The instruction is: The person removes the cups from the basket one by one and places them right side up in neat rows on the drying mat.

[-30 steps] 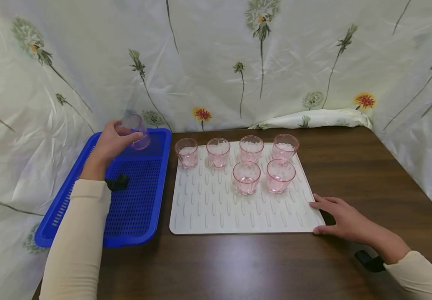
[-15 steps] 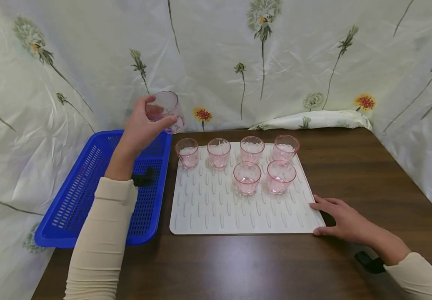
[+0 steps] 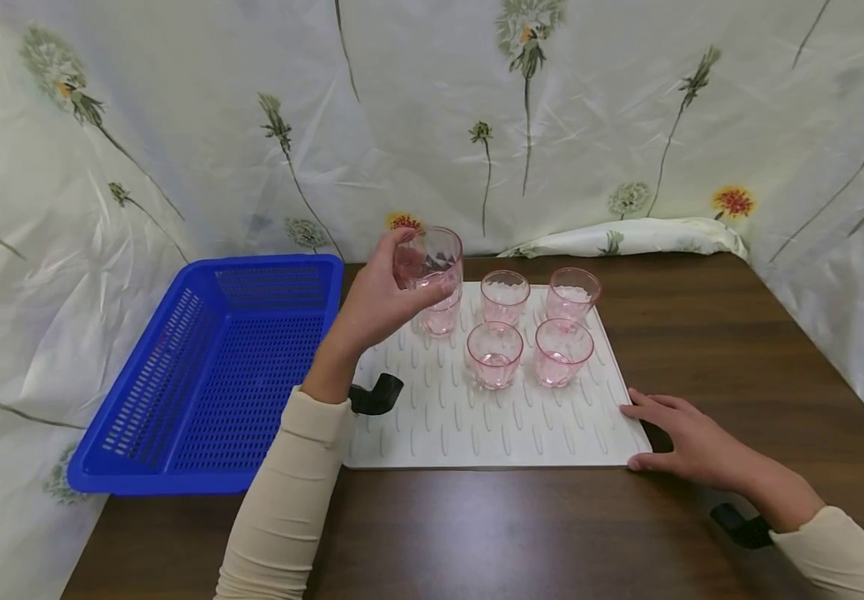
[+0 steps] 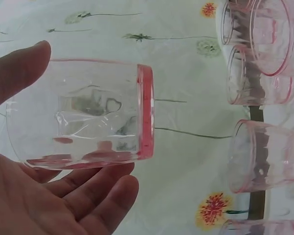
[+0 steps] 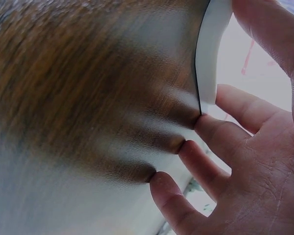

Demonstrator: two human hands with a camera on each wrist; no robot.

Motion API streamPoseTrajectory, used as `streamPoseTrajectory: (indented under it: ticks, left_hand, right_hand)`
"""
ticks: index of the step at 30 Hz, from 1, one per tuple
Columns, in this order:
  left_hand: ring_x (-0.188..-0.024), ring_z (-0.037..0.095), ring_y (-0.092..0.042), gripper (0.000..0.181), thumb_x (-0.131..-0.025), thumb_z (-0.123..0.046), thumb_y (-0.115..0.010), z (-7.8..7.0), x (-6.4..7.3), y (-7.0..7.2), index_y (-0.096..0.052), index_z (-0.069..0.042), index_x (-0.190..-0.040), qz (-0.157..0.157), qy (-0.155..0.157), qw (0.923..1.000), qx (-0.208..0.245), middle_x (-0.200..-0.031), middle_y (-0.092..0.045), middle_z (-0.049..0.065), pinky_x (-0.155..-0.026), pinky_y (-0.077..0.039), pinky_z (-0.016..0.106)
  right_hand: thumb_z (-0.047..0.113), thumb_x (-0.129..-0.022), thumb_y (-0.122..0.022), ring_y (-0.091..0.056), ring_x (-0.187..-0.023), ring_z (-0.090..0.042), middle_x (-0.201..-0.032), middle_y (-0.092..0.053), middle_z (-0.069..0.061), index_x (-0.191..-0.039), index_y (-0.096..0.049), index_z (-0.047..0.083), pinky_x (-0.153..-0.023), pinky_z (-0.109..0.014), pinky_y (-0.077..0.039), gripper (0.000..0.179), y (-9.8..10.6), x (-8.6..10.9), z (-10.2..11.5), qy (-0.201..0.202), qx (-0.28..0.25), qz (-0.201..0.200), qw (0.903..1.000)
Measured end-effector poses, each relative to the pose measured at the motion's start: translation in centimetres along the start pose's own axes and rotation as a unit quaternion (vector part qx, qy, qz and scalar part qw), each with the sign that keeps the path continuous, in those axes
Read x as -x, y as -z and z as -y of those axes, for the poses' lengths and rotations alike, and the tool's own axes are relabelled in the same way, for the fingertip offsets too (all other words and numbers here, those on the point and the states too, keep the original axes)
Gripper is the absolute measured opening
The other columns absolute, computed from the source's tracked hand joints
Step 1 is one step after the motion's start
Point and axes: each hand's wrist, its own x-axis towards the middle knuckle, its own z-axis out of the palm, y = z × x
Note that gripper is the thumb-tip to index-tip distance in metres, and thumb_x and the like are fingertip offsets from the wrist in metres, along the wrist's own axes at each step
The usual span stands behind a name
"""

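Observation:
My left hand (image 3: 375,304) holds a clear pink drinking glass (image 3: 442,250) between thumb and fingers, raised over the back left of a white ridged mat (image 3: 432,433). In the left wrist view that glass (image 4: 98,112) appears sideways, its thick pink base pointing right. Behind it, another pink glass (image 3: 439,323) stands partly covered; the leftmost glass is hidden by the hand. More pink glasses stand upright on the mat, including a front one (image 3: 494,358). My right hand (image 3: 694,442) rests at the mat's front right corner, fingertips on the table and touching the mat's edge (image 5: 210,58).
A blue perforated basket (image 3: 102,450) stands left of the mat. Dark brown wooden table (image 3: 476,533) surrounds the mat at front and right. A flower-printed sheet (image 3: 402,125) rises behind, with a rolled fold (image 3: 626,239) along the table's back edge.
My left hand has carried the glass from over the basket's back right, up and rightward, to above the mat's back left. The right hand has stayed at the mat's corner.

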Motion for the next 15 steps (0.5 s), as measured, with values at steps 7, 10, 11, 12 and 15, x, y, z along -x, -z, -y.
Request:
streamPoseTrajectory:
  ticks: [7,10,11,12,15]
  left_hand:
    - [-0.125,0.027,-0.055,0.085,-0.085,-0.037,-0.076,2.2,0.7,-2.1,-0.029,-0.018,-0.153,-0.021,0.022,0.9995,0.012,-0.140,-0.055,0.009,-0.098,-0.054,0.047]
    - [-0.130,0.028,-0.054,0.087,-0.084,-0.038,-0.077,3.4,1.2,-3.2,-0.028,-0.018,-0.153,-0.019,0.044,0.9988,0.011,-0.143,-0.053,0.010,-0.099,-0.054,0.047]
    - [-0.131,0.028,-0.054,0.088,-0.083,-0.038,-0.077,3.8,1.3,-3.5,-0.028,-0.018,-0.153,-0.019,0.052,0.9984,0.010,-0.144,-0.053,0.010,-0.098,-0.055,0.047]
    - [-0.131,0.029,-0.054,0.087,-0.083,-0.038,-0.077,4.1,1.4,-3.8,-0.028,-0.018,-0.153,-0.018,0.058,0.9981,0.009,-0.145,-0.053,0.010,-0.097,-0.055,0.048]
    - [-0.132,0.029,-0.054,0.087,-0.082,-0.037,-0.078,4.8,1.7,-4.4,-0.029,-0.019,-0.153,-0.021,0.066,0.9976,0.005,-0.146,-0.054,0.009,-0.096,-0.055,0.049]
  right_hand:
    - [0.053,-0.074,-0.079,-0.042,-0.130,-0.047,-0.151,-0.043,-0.028,-0.139,-0.057,0.005,-0.096,-0.067,-0.044,0.083,0.0,0.0,0.0,-0.007,0.001,0.001,1.0000]
    - [0.054,-0.074,-0.079,-0.042,-0.130,-0.047,-0.151,-0.043,-0.028,-0.138,-0.057,0.005,-0.095,-0.068,-0.044,0.084,0.1,0.0,-0.1,-0.003,0.000,-0.001,1.0000]
    - [0.055,-0.074,-0.079,-0.042,-0.130,-0.047,-0.151,-0.043,-0.027,-0.138,-0.057,0.005,-0.095,-0.068,-0.044,0.084,0.1,0.0,0.0,-0.003,-0.001,-0.002,1.0000]
    - [0.055,-0.074,-0.079,-0.042,-0.130,-0.047,-0.151,-0.043,-0.027,-0.138,-0.057,0.006,-0.095,-0.068,-0.044,0.084,0.0,0.1,-0.1,-0.002,-0.001,-0.002,1.0000]
    - [0.055,-0.075,-0.078,-0.041,-0.131,-0.047,-0.152,-0.043,-0.027,-0.139,-0.057,0.006,-0.096,-0.068,-0.044,0.084,0.1,0.1,0.0,-0.006,-0.004,0.000,1.0000]
